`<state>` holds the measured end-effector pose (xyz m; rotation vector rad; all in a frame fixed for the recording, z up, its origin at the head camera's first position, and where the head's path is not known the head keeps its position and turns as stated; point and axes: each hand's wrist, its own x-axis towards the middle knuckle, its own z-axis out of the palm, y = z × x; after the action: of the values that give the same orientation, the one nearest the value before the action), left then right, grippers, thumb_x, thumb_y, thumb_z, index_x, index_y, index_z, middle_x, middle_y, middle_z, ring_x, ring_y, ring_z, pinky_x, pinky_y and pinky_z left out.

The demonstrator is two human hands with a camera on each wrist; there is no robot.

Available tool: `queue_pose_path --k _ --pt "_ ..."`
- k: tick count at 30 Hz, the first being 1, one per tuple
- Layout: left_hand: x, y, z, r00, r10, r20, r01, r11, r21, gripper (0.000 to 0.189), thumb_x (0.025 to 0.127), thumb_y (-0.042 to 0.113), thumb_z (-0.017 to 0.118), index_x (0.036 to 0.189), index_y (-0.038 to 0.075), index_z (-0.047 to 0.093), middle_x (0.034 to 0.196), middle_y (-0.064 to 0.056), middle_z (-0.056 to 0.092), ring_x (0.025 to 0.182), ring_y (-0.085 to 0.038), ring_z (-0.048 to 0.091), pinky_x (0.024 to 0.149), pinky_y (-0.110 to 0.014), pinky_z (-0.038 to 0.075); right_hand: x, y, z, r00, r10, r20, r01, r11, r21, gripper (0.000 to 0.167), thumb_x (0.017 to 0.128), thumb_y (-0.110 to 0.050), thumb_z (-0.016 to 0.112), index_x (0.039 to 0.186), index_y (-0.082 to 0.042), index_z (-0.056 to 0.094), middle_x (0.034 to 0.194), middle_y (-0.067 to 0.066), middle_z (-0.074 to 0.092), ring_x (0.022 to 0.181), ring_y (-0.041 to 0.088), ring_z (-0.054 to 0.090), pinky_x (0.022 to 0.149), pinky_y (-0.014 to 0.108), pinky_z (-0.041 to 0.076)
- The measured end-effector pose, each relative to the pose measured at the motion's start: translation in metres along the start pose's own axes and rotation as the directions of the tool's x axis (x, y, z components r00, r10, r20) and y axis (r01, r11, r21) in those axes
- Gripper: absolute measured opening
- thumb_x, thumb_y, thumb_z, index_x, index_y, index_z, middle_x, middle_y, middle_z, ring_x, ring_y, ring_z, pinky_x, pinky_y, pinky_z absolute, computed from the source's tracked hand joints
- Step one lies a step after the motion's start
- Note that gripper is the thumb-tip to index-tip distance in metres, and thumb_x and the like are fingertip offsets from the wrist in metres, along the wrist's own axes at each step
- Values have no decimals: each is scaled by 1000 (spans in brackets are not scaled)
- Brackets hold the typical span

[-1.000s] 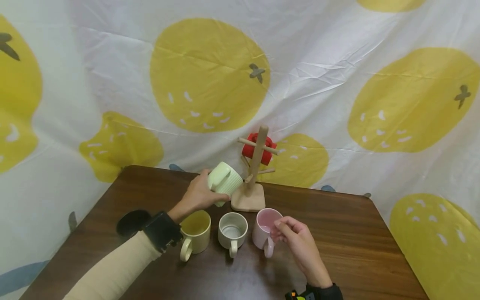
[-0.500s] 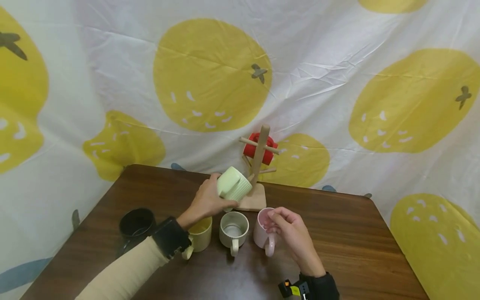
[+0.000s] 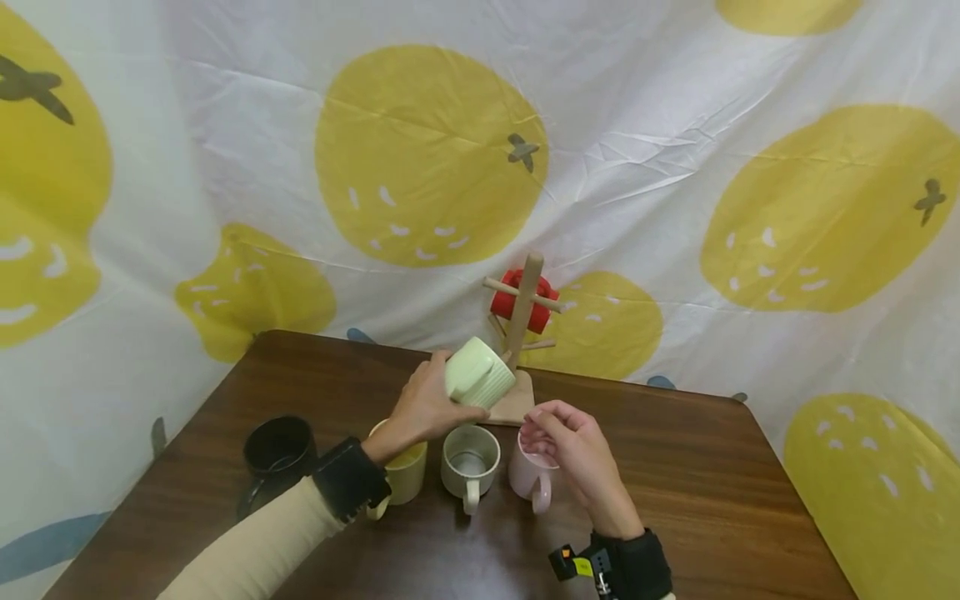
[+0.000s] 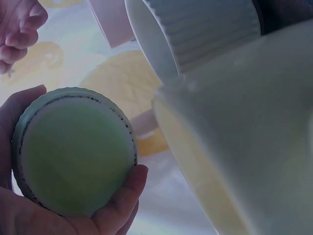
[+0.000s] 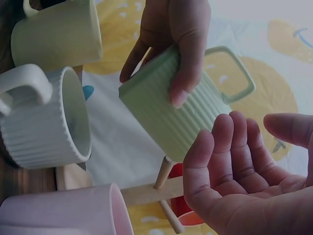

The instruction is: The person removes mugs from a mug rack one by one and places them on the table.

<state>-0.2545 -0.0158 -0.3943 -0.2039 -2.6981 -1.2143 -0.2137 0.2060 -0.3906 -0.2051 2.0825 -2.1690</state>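
My left hand (image 3: 429,406) grips a light green ribbed mug (image 3: 480,373), tilted in front of the wooden mug rack (image 3: 517,333). Its round base (image 4: 78,152) faces the left wrist camera, and the handle (image 5: 239,73) stands free of the fingers. In the right wrist view, a rack peg (image 5: 165,174) lies right by the mug's mouth; whether they touch I cannot tell. My right hand (image 3: 573,454) hovers over the pink mug (image 3: 529,477), fingers loosely bent, holding nothing. A red mug (image 3: 542,318) hangs on the rack's upper part.
Along the table (image 3: 712,483), a yellow mug (image 3: 408,481) and a whitish ribbed mug (image 3: 454,479) stand left of the pink one. Farther left is a black mug (image 3: 279,450), partly behind the left forearm. A fruit-patterned cloth (image 3: 630,208) hangs behind.
My left hand has carried the green mug rightward and slightly down, closer to the rack post. The right hand has shifted left and up, over the pink mug.
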Motion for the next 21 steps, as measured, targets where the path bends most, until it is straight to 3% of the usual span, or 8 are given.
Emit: queue_pose_path --k 10,15,21 --pt "-10 7 8 1000 6 -28 -6 1000 -6 95 61 37 93 137 6 45 112 -13 57 96 -26 56 78 -41 49 2 -5 9 1000 11 29 -12 1000 25 14 99 -13 59 95 -2 66 85 5 69 77 18 68 75 31 58" --pt "-15 11 13 997 14 -73 -14 1000 -4 97 60 38 93 137 6 44 112 -15 57 96 -27 56 78 -43 49 2 -7 15 999 5 42 -7 998 59 18 99 -10 58 100 7 64 84 4 69 77 16 68 76 32 58" --pt "-21 14 20 989 77 -128 -78 997 -5 95 61 32 94 136 2 43 111 -17 55 94 -30 56 78 -45 49 1 -9 22 999 0 49 -4 997 72 15 99 -9 58 96 4 65 83 5 69 77 16 68 75 33 58"
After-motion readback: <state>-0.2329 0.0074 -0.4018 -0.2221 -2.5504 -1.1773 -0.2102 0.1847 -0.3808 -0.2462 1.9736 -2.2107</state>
